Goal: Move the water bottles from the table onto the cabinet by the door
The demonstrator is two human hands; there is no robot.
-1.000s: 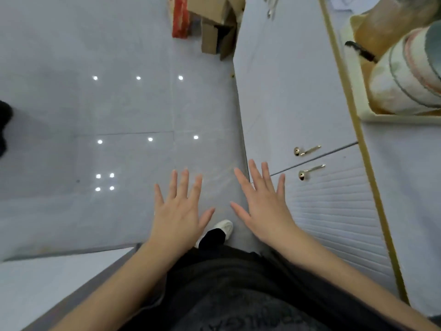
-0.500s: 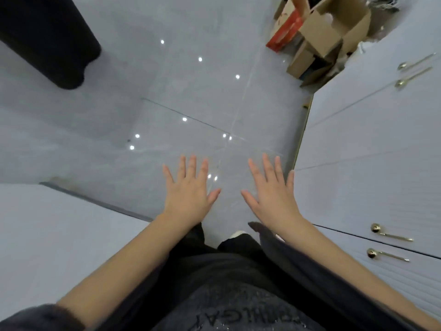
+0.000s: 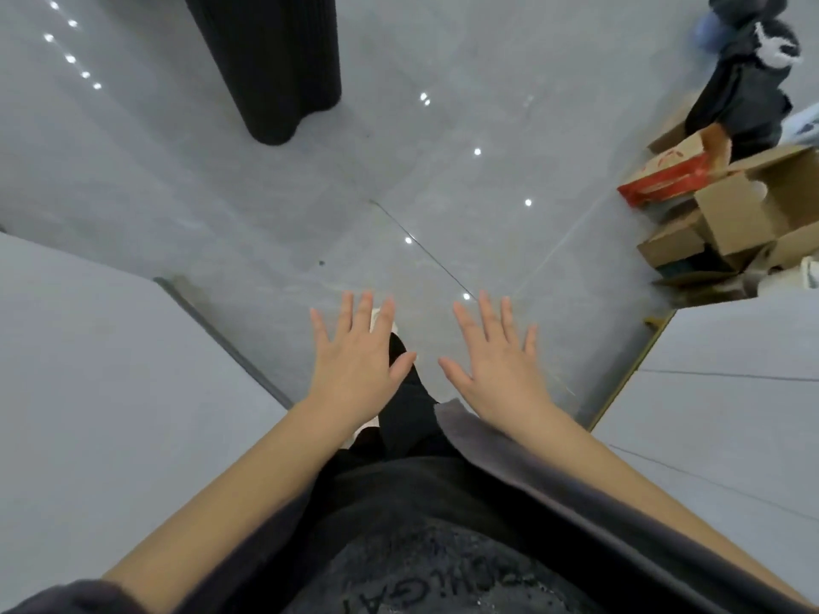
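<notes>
Heads down, and we have both hands out ahead of us, palms down, above the glossy grey floor (image 3: 443, 170). Our left hand (image 3: 354, 370) is spread wide, fingers straight and fanned, with nothing in it. Our right hand (image 3: 498, 370) is just as flat, thumb out, and holds nothing either. A white shoe toe (image 3: 376, 314) peeks out past the left fingers, with a dark trouser leg (image 3: 405, 392) between the two hands.

Along the floor's right edge runs the grey cabinet (image 3: 731, 414), trimmed in a gold strip (image 3: 629, 374). At its far end sit open cardboard boxes (image 3: 744, 214) and a red carton (image 3: 664, 181), touching one another. At the left edge lies a flat grey surface (image 3: 88, 414). Towards the far left corner a black ribbed column (image 3: 274, 59) stands on the floor. As for the water bottles, we cannot tell where they are from here.
</notes>
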